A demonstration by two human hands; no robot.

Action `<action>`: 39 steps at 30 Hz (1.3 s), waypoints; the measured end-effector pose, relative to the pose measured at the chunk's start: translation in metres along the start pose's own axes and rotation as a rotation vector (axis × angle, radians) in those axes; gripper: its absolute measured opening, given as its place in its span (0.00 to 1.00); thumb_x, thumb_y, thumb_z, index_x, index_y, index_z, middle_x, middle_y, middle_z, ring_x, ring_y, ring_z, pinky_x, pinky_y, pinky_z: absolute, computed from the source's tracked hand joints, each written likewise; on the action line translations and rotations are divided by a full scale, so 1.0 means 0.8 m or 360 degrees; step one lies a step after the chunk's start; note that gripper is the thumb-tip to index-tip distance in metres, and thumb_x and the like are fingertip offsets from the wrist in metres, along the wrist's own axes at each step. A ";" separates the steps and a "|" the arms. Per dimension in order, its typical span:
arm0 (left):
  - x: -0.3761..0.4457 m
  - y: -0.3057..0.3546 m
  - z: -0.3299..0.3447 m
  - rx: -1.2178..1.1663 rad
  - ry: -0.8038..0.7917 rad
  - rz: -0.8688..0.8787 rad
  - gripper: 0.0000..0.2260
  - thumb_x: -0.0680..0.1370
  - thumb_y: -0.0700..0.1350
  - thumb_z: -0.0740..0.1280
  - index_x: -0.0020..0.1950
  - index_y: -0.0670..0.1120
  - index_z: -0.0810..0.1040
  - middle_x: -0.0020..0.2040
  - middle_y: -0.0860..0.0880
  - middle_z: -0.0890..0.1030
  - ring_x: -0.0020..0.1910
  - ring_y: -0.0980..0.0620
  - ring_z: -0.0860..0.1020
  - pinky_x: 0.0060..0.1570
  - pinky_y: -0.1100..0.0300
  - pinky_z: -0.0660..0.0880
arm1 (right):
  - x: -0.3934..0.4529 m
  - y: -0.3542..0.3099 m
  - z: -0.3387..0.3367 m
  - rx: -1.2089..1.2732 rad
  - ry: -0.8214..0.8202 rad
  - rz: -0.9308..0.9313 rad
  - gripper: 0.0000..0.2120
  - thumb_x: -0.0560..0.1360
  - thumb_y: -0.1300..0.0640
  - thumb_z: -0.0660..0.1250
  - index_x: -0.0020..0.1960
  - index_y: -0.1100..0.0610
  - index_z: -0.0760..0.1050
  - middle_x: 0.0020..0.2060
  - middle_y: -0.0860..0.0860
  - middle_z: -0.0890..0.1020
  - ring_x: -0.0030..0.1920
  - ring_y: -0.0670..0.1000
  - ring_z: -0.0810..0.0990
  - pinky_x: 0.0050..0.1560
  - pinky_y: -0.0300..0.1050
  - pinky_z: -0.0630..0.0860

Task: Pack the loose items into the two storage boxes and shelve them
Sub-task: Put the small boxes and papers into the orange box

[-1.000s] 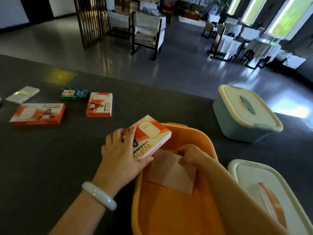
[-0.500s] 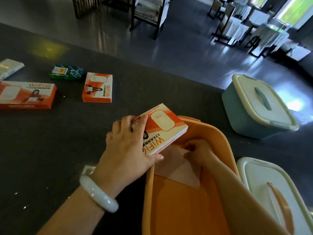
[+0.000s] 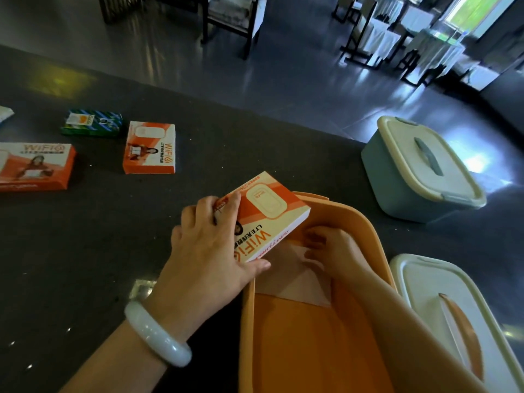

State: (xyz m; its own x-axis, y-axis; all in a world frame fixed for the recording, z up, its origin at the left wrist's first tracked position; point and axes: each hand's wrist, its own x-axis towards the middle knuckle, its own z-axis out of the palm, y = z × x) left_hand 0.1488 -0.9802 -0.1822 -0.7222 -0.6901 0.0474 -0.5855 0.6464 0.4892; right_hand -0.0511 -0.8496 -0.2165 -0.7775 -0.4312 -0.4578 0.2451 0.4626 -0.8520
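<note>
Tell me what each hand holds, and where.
Left hand grips the WiFi box by its near-left corner. Right hand touches the flat packet inside the orange bin; grip unclear.

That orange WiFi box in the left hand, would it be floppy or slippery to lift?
Probably stiff: the WiFi box keeps crisp, straight edges while the left hand holds it by one end. Likely light, since one hand carries it. Its glossy print may be slightly slippery.

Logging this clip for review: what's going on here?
A person is packing an open orange storage box. The left hand grips a WiFi box over its rim; the right hand handles a flat packet inside. Three cartons lie loose on the table. A blue box sits lidded.
</note>
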 end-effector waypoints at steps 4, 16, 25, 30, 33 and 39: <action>-0.001 0.002 -0.003 0.0018 -0.0018 0.0015 0.50 0.64 0.72 0.67 0.75 0.59 0.40 0.72 0.54 0.50 0.71 0.47 0.55 0.68 0.47 0.61 | -0.027 0.014 -0.007 -0.0849 -0.0252 0.0044 0.14 0.78 0.58 0.65 0.62 0.48 0.73 0.56 0.47 0.80 0.48 0.50 0.83 0.44 0.45 0.82; 0.000 0.001 -0.001 0.0006 -0.0042 0.0022 0.49 0.65 0.71 0.68 0.75 0.58 0.41 0.71 0.53 0.51 0.71 0.46 0.56 0.68 0.47 0.62 | -0.040 0.032 -0.010 -0.1527 -0.0258 -0.0153 0.31 0.76 0.60 0.68 0.73 0.41 0.62 0.75 0.43 0.60 0.71 0.52 0.66 0.70 0.55 0.66; 0.002 -0.002 0.002 -0.0002 -0.0027 0.0039 0.50 0.64 0.72 0.68 0.74 0.59 0.40 0.71 0.52 0.52 0.70 0.46 0.57 0.67 0.46 0.63 | -0.033 0.038 -0.017 -0.1511 -0.0280 -0.0231 0.30 0.75 0.62 0.68 0.71 0.40 0.64 0.74 0.41 0.61 0.72 0.51 0.64 0.70 0.58 0.66; 0.003 0.001 0.001 0.0005 -0.0028 0.0033 0.50 0.64 0.71 0.69 0.74 0.59 0.40 0.72 0.51 0.53 0.71 0.45 0.57 0.67 0.46 0.64 | -0.036 0.033 -0.015 -0.1537 -0.0246 -0.0210 0.30 0.75 0.62 0.68 0.72 0.41 0.64 0.74 0.43 0.63 0.71 0.52 0.66 0.70 0.56 0.66; 0.002 0.004 -0.001 0.0023 -0.0018 0.0029 0.50 0.65 0.71 0.69 0.75 0.58 0.40 0.72 0.51 0.52 0.71 0.46 0.57 0.67 0.47 0.63 | -0.042 0.026 -0.012 -0.1398 -0.0189 -0.0178 0.23 0.77 0.60 0.65 0.69 0.44 0.68 0.68 0.48 0.71 0.57 0.50 0.76 0.52 0.44 0.78; -0.005 0.021 -0.012 0.0016 0.0062 0.0128 0.48 0.67 0.69 0.68 0.76 0.57 0.41 0.72 0.51 0.51 0.71 0.47 0.55 0.68 0.48 0.61 | -0.074 -0.023 -0.016 -0.0971 -0.0128 -0.0570 0.13 0.77 0.52 0.66 0.62 0.46 0.75 0.55 0.41 0.80 0.46 0.38 0.79 0.38 0.28 0.72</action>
State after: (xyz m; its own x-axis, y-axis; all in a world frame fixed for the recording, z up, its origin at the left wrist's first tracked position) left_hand 0.1452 -0.9699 -0.1659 -0.7522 -0.6479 0.1201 -0.5300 0.7033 0.4738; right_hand -0.0170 -0.8230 -0.1708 -0.6988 -0.6828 -0.2133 -0.4039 0.6227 -0.6702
